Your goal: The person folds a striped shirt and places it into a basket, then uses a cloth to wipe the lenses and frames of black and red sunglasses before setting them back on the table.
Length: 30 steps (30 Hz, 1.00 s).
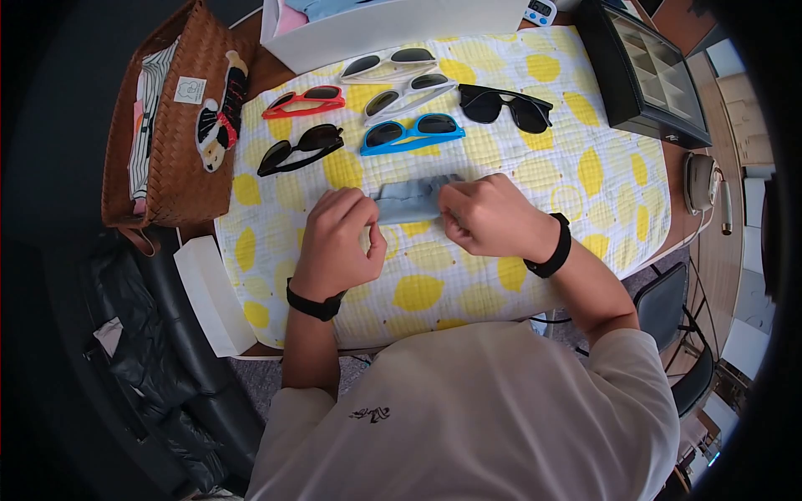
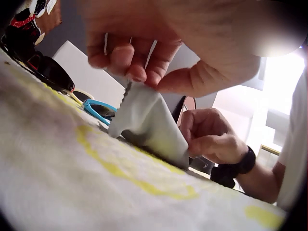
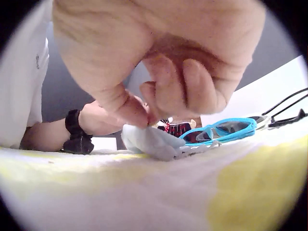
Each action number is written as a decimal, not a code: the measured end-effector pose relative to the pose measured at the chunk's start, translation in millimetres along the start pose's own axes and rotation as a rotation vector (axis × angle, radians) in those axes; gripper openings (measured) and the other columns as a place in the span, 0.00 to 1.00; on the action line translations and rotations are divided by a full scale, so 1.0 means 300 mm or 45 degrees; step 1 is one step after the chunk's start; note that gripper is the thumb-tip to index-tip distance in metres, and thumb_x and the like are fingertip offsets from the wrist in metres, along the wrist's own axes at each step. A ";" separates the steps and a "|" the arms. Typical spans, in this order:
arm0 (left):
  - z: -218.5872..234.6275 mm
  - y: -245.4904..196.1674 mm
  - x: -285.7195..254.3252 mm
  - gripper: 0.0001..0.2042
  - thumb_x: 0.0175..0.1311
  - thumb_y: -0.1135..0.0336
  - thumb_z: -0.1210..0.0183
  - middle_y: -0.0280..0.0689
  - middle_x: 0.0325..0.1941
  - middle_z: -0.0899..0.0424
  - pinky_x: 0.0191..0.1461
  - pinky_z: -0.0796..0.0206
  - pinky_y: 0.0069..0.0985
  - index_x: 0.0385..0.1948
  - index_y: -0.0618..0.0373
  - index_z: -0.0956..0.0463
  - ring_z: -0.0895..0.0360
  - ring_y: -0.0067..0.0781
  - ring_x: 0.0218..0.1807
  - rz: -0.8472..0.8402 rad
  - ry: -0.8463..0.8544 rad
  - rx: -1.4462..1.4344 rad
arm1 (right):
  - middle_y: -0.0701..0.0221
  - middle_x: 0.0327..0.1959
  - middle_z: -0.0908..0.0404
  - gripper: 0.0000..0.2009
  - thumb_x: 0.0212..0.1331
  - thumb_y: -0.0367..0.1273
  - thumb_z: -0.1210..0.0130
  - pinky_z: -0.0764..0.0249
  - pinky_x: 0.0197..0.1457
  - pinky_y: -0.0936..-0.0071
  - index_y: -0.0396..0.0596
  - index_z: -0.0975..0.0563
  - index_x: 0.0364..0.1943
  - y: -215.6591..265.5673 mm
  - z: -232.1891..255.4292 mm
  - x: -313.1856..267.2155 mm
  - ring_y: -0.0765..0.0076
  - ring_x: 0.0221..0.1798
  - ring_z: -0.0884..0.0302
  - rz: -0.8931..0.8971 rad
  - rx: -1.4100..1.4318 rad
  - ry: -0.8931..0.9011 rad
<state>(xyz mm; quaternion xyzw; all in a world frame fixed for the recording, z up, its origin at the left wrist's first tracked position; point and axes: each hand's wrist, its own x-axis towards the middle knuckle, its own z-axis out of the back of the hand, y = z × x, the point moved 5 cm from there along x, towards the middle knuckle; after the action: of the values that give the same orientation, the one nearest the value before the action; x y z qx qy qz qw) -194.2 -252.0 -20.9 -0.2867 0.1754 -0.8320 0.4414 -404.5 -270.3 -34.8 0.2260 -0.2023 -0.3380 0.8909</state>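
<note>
A light blue-grey lens cloth (image 1: 408,200) with a zigzag-cut edge lies folded low over the lemon-print cover. My left hand (image 1: 341,244) pinches its left end between thumb and fingertips; in the left wrist view that end of the cloth (image 2: 144,118) is lifted into a slope. At the opposite end, my right hand (image 1: 493,215) pinches the cloth (image 3: 151,140) between thumb and curled fingers. Just beyond the cloth stand blue-framed sunglasses (image 1: 412,132). Black sunglasses (image 1: 301,149) lie farther left, near my left hand.
Red (image 1: 304,102), white (image 1: 389,65) and large black sunglasses (image 1: 506,108) lie farther back on the lemon-print cover (image 1: 576,179). A woven basket (image 1: 171,159) stands left, a white box (image 1: 393,37) at the back, a black compartment case (image 1: 647,71) at the right.
</note>
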 end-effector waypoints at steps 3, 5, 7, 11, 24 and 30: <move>-0.020 0.005 -0.002 0.11 0.48 0.78 0.34 0.41 0.28 0.28 0.38 0.33 0.39 0.26 0.58 0.30 0.27 0.47 0.33 0.067 0.126 -0.035 | 0.58 0.24 0.19 0.06 0.50 0.26 0.40 0.25 0.29 0.52 0.40 0.27 0.28 0.001 -0.010 -0.002 0.43 0.26 0.20 -0.051 0.051 0.142; -0.020 0.002 0.000 0.12 0.49 0.76 0.32 0.41 0.27 0.29 0.38 0.34 0.39 0.27 0.58 0.29 0.27 0.47 0.32 0.079 0.136 -0.050 | 0.57 0.24 0.19 0.06 0.49 0.26 0.40 0.25 0.29 0.52 0.40 0.26 0.27 0.000 -0.007 -0.001 0.43 0.26 0.20 -0.058 0.053 0.165; -0.020 -0.002 0.004 0.13 0.49 0.75 0.30 0.41 0.27 0.29 0.37 0.34 0.38 0.28 0.57 0.29 0.27 0.46 0.32 0.091 0.145 -0.065 | 0.56 0.24 0.19 0.06 0.49 0.26 0.40 0.25 0.29 0.52 0.40 0.25 0.27 -0.004 -0.011 -0.003 0.43 0.26 0.20 -0.065 0.054 0.188; -0.030 0.011 -0.001 0.14 0.52 0.70 0.27 0.40 0.27 0.28 0.36 0.35 0.38 0.32 0.58 0.26 0.28 0.46 0.30 0.141 0.120 -0.041 | 0.61 0.23 0.21 0.08 0.52 0.27 0.38 0.28 0.30 0.53 0.43 0.27 0.24 -0.002 -0.013 -0.006 0.45 0.25 0.22 -0.044 0.069 0.202; -0.052 0.061 -0.018 0.08 0.67 0.77 0.41 0.51 0.42 0.14 0.49 0.26 0.46 0.46 0.61 0.21 0.18 0.59 0.44 0.272 0.094 0.069 | 0.54 0.32 0.13 0.10 0.66 0.34 0.37 0.21 0.35 0.51 0.41 0.20 0.40 -0.077 0.003 -0.009 0.42 0.30 0.16 -0.507 -0.213 -0.022; -0.047 0.062 -0.020 0.04 0.64 0.76 0.38 0.47 0.31 0.18 0.40 0.28 0.46 0.36 0.60 0.24 0.19 0.55 0.36 0.234 0.006 0.122 | 0.51 0.28 0.15 0.07 0.62 0.29 0.40 0.21 0.35 0.49 0.40 0.21 0.40 -0.081 -0.005 -0.015 0.41 0.30 0.16 -0.524 -0.233 0.015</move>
<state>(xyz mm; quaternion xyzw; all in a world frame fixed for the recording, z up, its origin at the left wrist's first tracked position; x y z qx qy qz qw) -188.7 -256.7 -43.8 -0.2460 0.1619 -0.7961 0.5286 -419.2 -283.1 -49.9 0.1826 -0.1151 -0.5282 0.8212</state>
